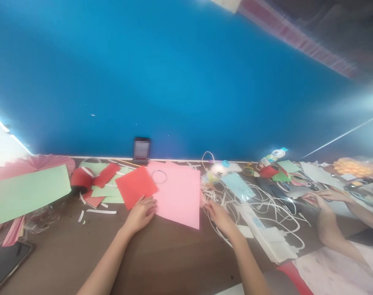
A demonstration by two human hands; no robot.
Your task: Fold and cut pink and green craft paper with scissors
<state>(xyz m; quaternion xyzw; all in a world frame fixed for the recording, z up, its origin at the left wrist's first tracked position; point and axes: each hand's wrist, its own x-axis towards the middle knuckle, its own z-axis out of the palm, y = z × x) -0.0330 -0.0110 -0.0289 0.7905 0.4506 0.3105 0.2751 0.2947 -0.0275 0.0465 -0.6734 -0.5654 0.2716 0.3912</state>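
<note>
A large pink paper sheet (180, 196) lies on the table before me, with a thin ring (159, 176) on its upper left part. A red paper square (136, 187) overlaps its left side. My left hand (141, 214) rests palm down at the lower edge of the red square and the pink sheet, fingers laid loosely on them. Just past the sheet's right edge is my right hand (219, 217), its fingers bent together. At its fingertips shows a small pink piece of paper (202, 198), apparently pinched; blur hides the exact grip.
Tangled white cables and a power strip (266, 235) lie to the right, near a glue bottle (218, 170). Another person's hands (323, 198) work farther right. Green paper (32, 190), red tape (81, 178), paper scraps and a phone (10, 262) lie left. A blue wall (161, 82) stands behind.
</note>
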